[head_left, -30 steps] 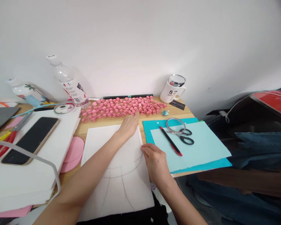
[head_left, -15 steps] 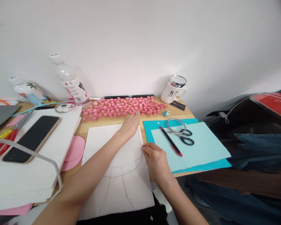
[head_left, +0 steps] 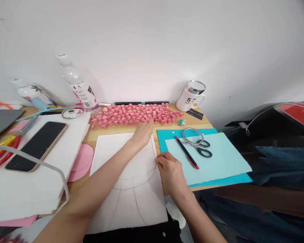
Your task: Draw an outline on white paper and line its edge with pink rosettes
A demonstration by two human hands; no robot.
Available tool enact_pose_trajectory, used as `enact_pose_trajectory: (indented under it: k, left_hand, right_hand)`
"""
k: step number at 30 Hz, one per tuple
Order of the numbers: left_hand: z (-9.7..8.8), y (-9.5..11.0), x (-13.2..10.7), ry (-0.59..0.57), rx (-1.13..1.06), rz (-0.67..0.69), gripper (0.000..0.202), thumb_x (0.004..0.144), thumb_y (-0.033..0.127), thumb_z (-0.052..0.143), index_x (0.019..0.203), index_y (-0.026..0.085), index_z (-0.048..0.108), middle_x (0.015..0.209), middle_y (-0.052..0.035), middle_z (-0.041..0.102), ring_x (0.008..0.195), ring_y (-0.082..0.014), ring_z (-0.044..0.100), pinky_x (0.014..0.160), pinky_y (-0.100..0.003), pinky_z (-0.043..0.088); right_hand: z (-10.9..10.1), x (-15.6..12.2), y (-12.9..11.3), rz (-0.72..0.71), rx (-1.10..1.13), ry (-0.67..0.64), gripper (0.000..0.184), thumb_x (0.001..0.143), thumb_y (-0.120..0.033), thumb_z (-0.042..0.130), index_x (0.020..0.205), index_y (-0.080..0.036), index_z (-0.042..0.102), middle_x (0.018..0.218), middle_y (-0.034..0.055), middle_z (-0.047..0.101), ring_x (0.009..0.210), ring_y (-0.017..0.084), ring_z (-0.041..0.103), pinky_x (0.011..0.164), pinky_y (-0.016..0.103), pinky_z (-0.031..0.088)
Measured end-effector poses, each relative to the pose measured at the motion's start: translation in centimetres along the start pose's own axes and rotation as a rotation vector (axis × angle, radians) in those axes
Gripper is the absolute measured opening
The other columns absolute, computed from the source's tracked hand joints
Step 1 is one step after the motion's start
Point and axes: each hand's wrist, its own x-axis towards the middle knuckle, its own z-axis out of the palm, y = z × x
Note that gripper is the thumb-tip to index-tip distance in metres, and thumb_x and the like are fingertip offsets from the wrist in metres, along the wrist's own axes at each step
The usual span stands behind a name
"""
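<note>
My left hand (head_left: 142, 133) reaches across the white sheet (head_left: 131, 209) to its top right corner, beside the near edge of the pink paper rolls (head_left: 128, 114). Its fingers are curled together, and whatever they pinch is hidden under the hand. On the sheet's right edge, my right hand (head_left: 169, 168) is closed, thumb and fingertips pinching that edge. Pencil lines, curved across and running downward, mark the sheet. Its lower part reaches over the table's front edge toward my lap.
To the right, blue sheets (head_left: 225, 158) carry a black-and-red pen (head_left: 187, 153), scissors (head_left: 201, 148) and a tape ring (head_left: 192, 136). Behind stands a white mug (head_left: 190, 98). Left are a phone (head_left: 36, 146) on a paper stack, pink circles (head_left: 82, 160), a bottle (head_left: 82, 89) and a grey cable (head_left: 50, 166).
The view has shifted slightly, moving everything a little to the right in the picture. Both hands keep their places on the sheet, with no clear change in grip.
</note>
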Motion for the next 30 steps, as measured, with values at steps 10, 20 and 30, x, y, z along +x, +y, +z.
enact_pose_trajectory:
  k: [10, 20, 30]
  left_hand:
    - [0.0, 0.1, 0.0, 0.010, 0.034, 0.010, 0.031, 0.082, 0.007, 0.039, 0.111, 0.013, 0.046, 0.086, -0.0099, 0.064, 0.082, -0.0254, 0.060, 0.074, -0.035, 0.043]
    - [0.8, -1.0, 0.5, 0.037, 0.022, 0.058, 0.026, 0.083, 0.009, 0.041, 0.107, 0.014, 0.049, 0.079, -0.0068, 0.062, 0.079, -0.0231, 0.058, 0.072, -0.033, 0.043]
    - [1.2, -1.7, 0.6, 0.086, -0.015, 0.016, 0.022, 0.079, 0.012, 0.054, 0.101, 0.014, 0.056, 0.086, -0.0071, 0.064, 0.090, -0.0231, 0.057, 0.080, -0.033, 0.041]
  right_hand:
    - [-2.4, 3.6, -0.3, 0.115, -0.013, -0.341, 0.024, 0.066, 0.003, 0.057, 0.058, -0.017, 0.067, 0.074, 0.0049, 0.067, 0.064, 0.015, 0.060, 0.057, 0.024, 0.039]
    - [-3.1, 3.1, 0.5, 0.027, 0.118, -0.307, 0.020, 0.062, 0.001, 0.064, 0.058, -0.018, 0.065, 0.075, 0.0027, 0.066, 0.059, 0.013, 0.060, 0.054, 0.023, 0.043]
    - [-0.1, -3.9, -0.2, -0.107, 0.162, 0.008, 0.037, 0.084, 0.000, 0.033, 0.094, -0.013, 0.066, 0.111, 0.0166, 0.058, 0.102, 0.023, 0.058, 0.080, 0.038, 0.054]
